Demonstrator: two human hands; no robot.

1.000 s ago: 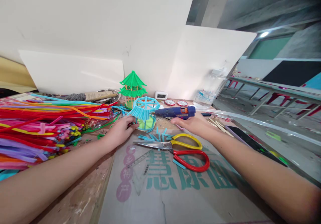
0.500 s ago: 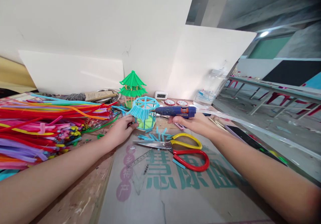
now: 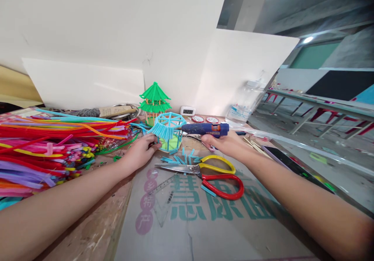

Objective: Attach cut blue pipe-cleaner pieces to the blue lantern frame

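My left hand grips the lower left side of a light blue pipe-cleaner pavilion roof that stands on a green base on the table. My right hand is closed round a blue hot glue gun, held level with its nozzle touching the roof's right edge. A clear glue stick trails from the back of the gun to the right. Several short blue pipe-cleaner pieces lie just in front of the roof.
Scissors with a yellow and a red handle and a clear set square lie on the cardboard sheet. A big heap of coloured pipe cleaners fills the left. A finished green pavilion, small clock and plastic bottle stand behind.
The glue gun has risen slightly and shifted a little, its nozzle staying at the roof's right edge. My left hand has kept its hold on the roof.
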